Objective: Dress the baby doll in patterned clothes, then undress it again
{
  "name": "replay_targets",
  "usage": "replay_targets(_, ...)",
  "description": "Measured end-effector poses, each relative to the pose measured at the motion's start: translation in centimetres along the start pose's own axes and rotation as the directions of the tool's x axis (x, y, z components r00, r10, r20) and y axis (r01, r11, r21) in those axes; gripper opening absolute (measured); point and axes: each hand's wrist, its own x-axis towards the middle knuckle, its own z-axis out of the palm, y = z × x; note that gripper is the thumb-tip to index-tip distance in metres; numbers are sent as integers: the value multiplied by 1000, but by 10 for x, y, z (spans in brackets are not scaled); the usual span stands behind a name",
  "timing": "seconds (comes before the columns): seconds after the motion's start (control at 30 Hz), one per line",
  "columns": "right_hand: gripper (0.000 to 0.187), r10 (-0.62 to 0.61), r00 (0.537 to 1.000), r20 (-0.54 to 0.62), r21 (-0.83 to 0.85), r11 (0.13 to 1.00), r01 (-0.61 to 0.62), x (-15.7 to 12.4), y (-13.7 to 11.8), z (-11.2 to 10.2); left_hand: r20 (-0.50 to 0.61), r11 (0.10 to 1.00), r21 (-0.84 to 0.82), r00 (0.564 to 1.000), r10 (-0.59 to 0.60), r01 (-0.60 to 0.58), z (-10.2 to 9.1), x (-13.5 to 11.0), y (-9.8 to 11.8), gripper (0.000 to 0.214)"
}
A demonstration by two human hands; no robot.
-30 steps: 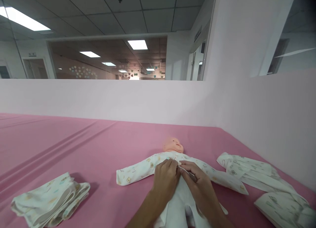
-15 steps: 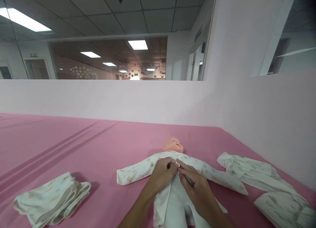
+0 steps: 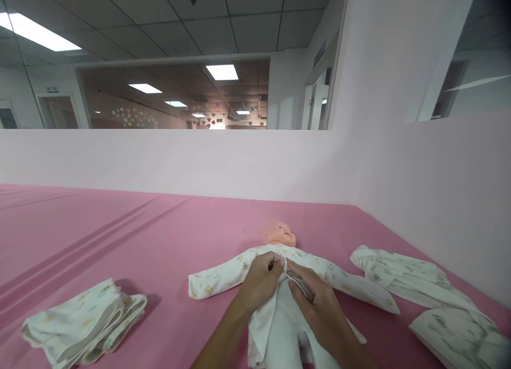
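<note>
1. Two hands are meeting at the chest of the doll [image 3: 280,234]. The left hand [image 3: 259,281] is curling its fingers onto the white printed romper [image 3: 223,273], and the right hand [image 3: 315,300] is pinching the romper's front edge, fingertips closed on the cloth.
2. Half a second ago a small white snap was showing between the fingertips. Now the fingers are covering it and drawing the front edges closer, so the chest fastening seems to be getting pressed shut.
3. The doll is lying face up on the pink sheet [image 3: 159,236], sleeves spreading left and right, near the hands.
4. A folded cloth [image 3: 83,321] is lying near left. Loose garments [image 3: 403,281] are lying right, well apart from both hands.
</note>
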Motion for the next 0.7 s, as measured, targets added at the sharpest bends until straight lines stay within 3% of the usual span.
replay_targets(0.1, 47, 6, 1000, -20, -32, 999, -6, -3, 7, 1, -13, 999, 40, 1000, 3, -2, 0, -8, 5, 20)
replay_targets(0.2, 47, -87, 990, -115, -169, 983, 67, -12, 26, 1, -38, 974, 225, 999, -2, 10, -3, -29, 8, 18)
replay_targets(0.33, 34, -250, 953, -171, -312, 931, 188, -28, 54, -4, -142, 883, 442, 984, -104, 158, -7, -62, 6, 20)
replay_targets(0.5, 19, -280, 935, -217, -318, 926, 204, -38, 59, -18, -226, 832, 510, 968, -114, 217, 1, -78, 2, 24)
replay_targets(0.6, 21, -203, 958, -204, -204, 966, 161, -39, 42, -24, -219, 840, 525, 975, -24, 138, 12, -75, 1, 27)
replay_targets(0.7, 26, 0, 994, -109, 11, 1000, 1, -39, 20, -26, -186, 855, 517, 981, 58, 47, 23, -69, -2, 31)
